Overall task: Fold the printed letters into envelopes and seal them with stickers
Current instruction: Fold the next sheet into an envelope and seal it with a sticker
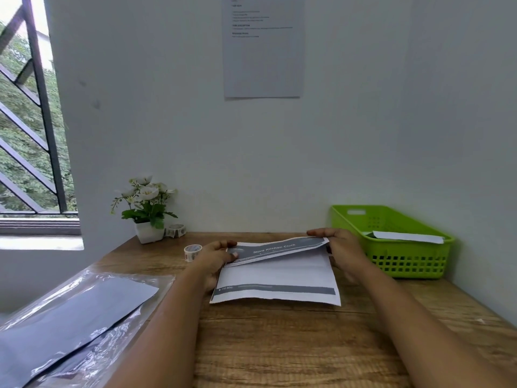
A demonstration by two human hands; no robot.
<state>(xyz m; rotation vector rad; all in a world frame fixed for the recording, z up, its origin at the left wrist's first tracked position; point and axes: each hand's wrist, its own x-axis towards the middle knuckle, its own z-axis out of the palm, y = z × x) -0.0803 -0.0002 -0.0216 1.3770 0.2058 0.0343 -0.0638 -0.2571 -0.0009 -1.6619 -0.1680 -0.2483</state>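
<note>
The letter (275, 271) lies mid-desk, left of the basket (391, 247); the left hand (216, 254) and right hand (340, 249) pinch its far corners, turning the top edge toward the person — a first fold, seemingly. Enveloping and the stickers (192, 252) — just left of the letter — remain.

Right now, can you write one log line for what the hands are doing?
step: folding | left hand: grips letter top-left | right hand: grips top-right | sticker roll: untouched
</note>
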